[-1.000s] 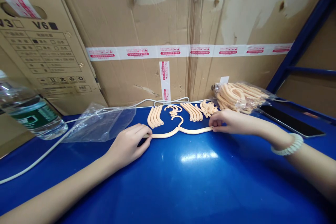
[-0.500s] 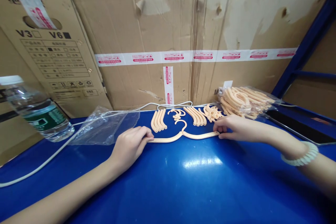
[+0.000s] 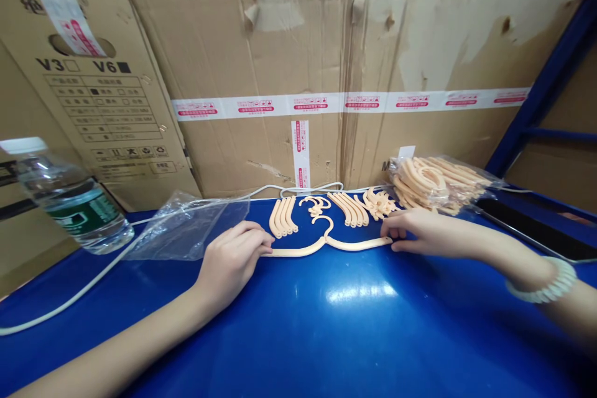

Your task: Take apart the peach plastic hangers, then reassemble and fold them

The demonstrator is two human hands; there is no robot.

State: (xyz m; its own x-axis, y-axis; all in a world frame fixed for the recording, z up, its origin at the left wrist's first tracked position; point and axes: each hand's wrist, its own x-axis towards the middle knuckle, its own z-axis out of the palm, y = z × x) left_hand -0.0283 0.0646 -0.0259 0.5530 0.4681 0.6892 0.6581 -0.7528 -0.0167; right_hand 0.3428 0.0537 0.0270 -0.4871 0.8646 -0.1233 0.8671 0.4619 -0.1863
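A peach-coloured plastic clothes hanger (image 3: 357, 246), hook pointing away from me, lies on the blue tabletop. At its left end, my left hand (image 3: 236, 258) is closed in a pinch, hiding the tip. My right hand (image 3: 420, 233) has its thumb and curled fingers around the right tip, which partly shows between them. Behind the hanger lie a row of curved hanger arms (image 3: 283, 216), a few loose hooks (image 3: 315, 204), a second row of arms (image 3: 349, 209) and a heap of small hooks (image 3: 379, 202).
A clear bag of peach hanger parts (image 3: 438, 180) sits at the back right beside a dark phone (image 3: 536, 230). To the left are an empty-looking plastic bag (image 3: 181, 230), a water bottle (image 3: 79, 211) and a white cable (image 3: 88, 286). Cardboard boxes (image 3: 261, 62) stand behind the table.
The view has shifted slightly. Both hands stay at the hanger's ends, and the hanger lies nearly as before; the right fingers have moved a little.
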